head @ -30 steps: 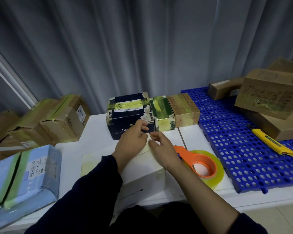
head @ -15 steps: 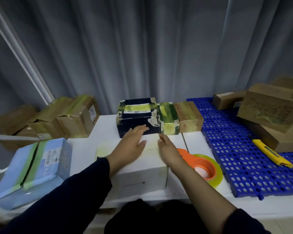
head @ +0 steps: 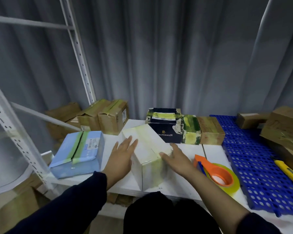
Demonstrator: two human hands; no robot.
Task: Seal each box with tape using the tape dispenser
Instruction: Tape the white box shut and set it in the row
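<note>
White taped cardboard box (head: 147,146) mid white tabletop (head: 210,149), angled. Left hand (head: 122,156) flat on its left side, right hand (head: 178,159) on right side; both grips wide. Orange tape dispenser (head: 215,173) lies right of box

The person wore a dark navy top with long sleeves, plain and matte. The left sleeve (head: 69,205) ran down to the wrist; the right sleeve (head: 259,224) stopped well short, the forearm uncovered. The left hand (head: 121,157) and right hand (head: 178,160) were bare.
</note>
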